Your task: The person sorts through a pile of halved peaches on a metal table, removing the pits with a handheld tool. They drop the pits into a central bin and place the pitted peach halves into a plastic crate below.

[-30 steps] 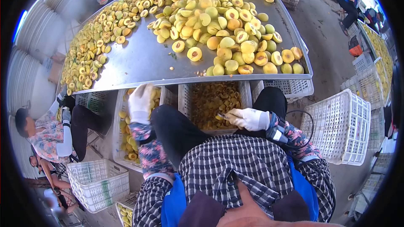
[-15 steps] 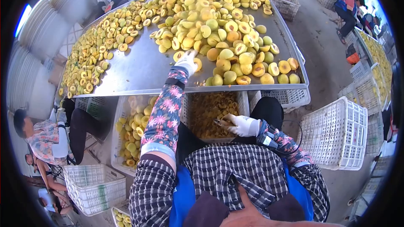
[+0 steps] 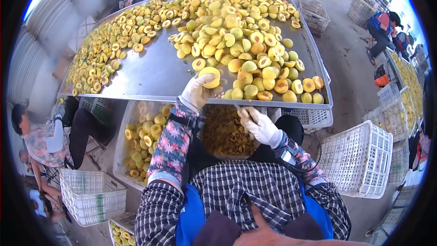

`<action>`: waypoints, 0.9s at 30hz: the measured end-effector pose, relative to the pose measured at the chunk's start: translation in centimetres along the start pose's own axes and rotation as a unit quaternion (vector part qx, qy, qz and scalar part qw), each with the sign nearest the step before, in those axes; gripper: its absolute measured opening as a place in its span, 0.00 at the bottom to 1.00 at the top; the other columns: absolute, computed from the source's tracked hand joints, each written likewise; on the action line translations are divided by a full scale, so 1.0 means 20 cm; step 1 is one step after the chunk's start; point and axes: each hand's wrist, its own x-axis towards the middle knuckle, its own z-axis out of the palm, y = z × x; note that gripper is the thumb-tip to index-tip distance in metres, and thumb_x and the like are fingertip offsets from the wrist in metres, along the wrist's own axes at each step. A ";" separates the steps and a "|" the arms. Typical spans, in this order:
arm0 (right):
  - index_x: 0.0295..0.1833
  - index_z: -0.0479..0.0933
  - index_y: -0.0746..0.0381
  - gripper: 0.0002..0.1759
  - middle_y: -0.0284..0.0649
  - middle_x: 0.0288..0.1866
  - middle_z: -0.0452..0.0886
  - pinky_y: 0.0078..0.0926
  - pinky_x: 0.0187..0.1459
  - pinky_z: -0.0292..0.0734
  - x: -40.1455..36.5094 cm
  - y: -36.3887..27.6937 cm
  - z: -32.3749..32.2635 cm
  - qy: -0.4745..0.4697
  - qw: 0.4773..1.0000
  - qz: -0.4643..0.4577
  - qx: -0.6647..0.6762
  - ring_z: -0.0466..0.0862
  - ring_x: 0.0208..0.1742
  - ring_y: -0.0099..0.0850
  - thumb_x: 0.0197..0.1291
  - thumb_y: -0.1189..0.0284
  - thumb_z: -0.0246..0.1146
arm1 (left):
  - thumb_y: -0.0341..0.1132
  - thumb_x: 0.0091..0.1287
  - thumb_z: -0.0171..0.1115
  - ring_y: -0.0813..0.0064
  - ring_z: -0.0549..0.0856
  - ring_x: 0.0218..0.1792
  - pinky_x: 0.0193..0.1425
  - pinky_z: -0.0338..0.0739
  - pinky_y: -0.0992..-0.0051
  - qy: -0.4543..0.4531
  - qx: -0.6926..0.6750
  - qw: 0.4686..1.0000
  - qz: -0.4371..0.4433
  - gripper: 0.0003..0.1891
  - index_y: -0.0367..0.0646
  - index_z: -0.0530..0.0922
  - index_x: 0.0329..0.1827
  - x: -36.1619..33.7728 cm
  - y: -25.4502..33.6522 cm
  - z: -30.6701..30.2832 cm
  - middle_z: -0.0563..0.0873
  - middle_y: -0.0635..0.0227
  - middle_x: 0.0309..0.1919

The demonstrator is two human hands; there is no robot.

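Observation:
My left hand point(image 3: 197, 92), in a white glove, has its fingers wrapped round a yellow peach half point(image 3: 209, 77) just above the front edge of the metal table point(image 3: 150, 70). My right hand point(image 3: 261, 127), gloved too, is closed on a small tool point(image 3: 238, 108) whose tip points toward the left hand; its exact shape is hard to make out. Halved yellow fruit point(image 3: 227, 36) is heaped on the table beyond my hands. Below them a crate of brown pits and scraps point(image 3: 226, 132) stands between my knees.
A crate of fruit halves point(image 3: 144, 136) stands left of my legs, and an empty white crate point(image 3: 357, 159) on the right. Another white crate point(image 3: 93, 196) sits at lower left. A person point(image 3: 45, 141) sits at the left; others work farther off.
My left hand has come back toward me from the table surface with a peach half in it. My right hand has risen from the scrap crate toward the table edge with the tool.

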 end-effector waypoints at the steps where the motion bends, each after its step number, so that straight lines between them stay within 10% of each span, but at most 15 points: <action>1: 0.60 0.68 0.63 0.16 0.40 0.32 0.79 0.28 0.34 0.76 0.01 -0.06 0.00 0.020 0.994 -0.076 -0.082 0.80 0.28 0.30 0.70 0.69 0.55 | 0.43 0.68 0.61 0.63 0.86 0.44 0.44 0.85 0.68 -0.012 -0.039 0.999 0.035 0.23 0.40 0.72 0.62 -0.06 -0.02 0.06 0.83 0.60 0.49; 6: 0.59 0.67 0.61 0.18 0.53 0.34 0.80 0.42 0.35 0.77 0.09 -0.21 0.08 0.143 0.924 -0.266 -0.236 0.82 0.35 0.55 0.67 0.69 0.58 | 0.57 0.75 0.44 0.58 0.81 0.53 0.59 0.78 0.59 -0.030 -0.225 0.970 0.089 0.29 0.40 0.70 0.63 -0.18 -0.12 0.22 0.80 0.58 0.54; 14: 0.56 0.67 0.63 0.19 0.54 0.35 0.80 0.43 0.31 0.78 0.09 -0.17 0.12 0.184 0.893 -0.239 -0.333 0.82 0.33 0.53 0.66 0.65 0.60 | 0.40 0.72 0.49 0.52 0.77 0.59 0.65 0.72 0.53 -0.087 -0.289 0.946 0.116 0.18 0.39 0.71 0.59 -0.18 -0.17 0.29 0.79 0.53 0.56; 24: 0.57 0.69 0.64 0.18 0.50 0.34 0.77 0.42 0.29 0.77 0.08 -0.12 0.13 0.156 0.839 -0.241 -0.463 0.82 0.29 0.49 0.65 0.68 0.59 | 0.43 0.75 0.50 0.59 0.81 0.52 0.59 0.78 0.63 0.091 -0.045 0.972 0.214 0.17 0.35 0.75 0.50 -0.20 -0.23 0.32 0.81 0.58 0.45; 27: 0.56 0.68 0.66 0.18 0.50 0.29 0.79 0.42 0.26 0.77 0.07 -0.15 0.14 0.135 0.818 -0.271 -0.489 0.82 0.27 0.49 0.65 0.68 0.59 | 0.46 0.76 0.51 0.62 0.82 0.49 0.56 0.79 0.65 0.049 -0.168 0.978 0.113 0.19 0.35 0.74 0.48 -0.31 -0.08 0.39 0.81 0.60 0.43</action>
